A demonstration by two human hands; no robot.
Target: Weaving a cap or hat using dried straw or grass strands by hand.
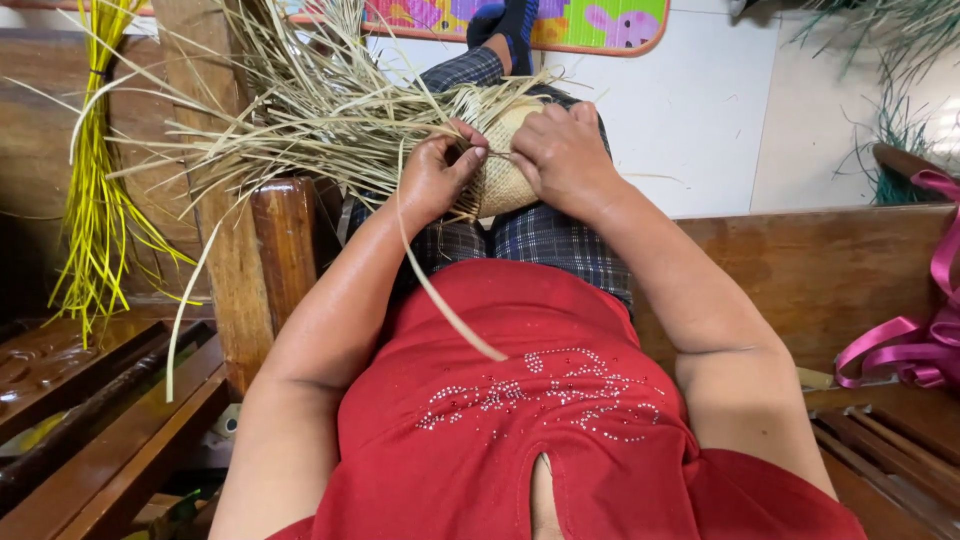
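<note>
**A:** Where is your weaving sitting right now?

**B:** You have the woven piece (503, 165), a pale rounded bit of straw basketwork, resting on your lap over the checked trousers (545, 245), just beyond the hem of your red top (520, 400).

**A:** And your hands?

**B:** Your left hand (437, 172) is at the near-left edge of the woven piece, fingers curled and pinched onto a straw strand (440, 290); that strand runs from the pinch back toward you and ends on the red top. Your right hand (562, 152) lies on top of the woven piece on its right side, fingers bent down and pressing it; I cannot tell whether it grips a strand underneath.

**A:** What comes off the woven piece?

**B:** A spray of loose straw ends (300, 110) fans out from its left edge, up and to the left, crossing the wooden armrest post (285, 240) that stands just left of the woven piece.

**A:** Anything else around it?

**B:** Well left of the woven piece a bundle of yellow-dyed straw (90, 200) hangs tied near its top. Well to the right, on the wooden bench (800, 270), lies a loop of pink ribbon (915, 345). Beyond the woven piece your foot in a dark sock (505, 25) rests by a colourful play mat (590, 22).
</note>
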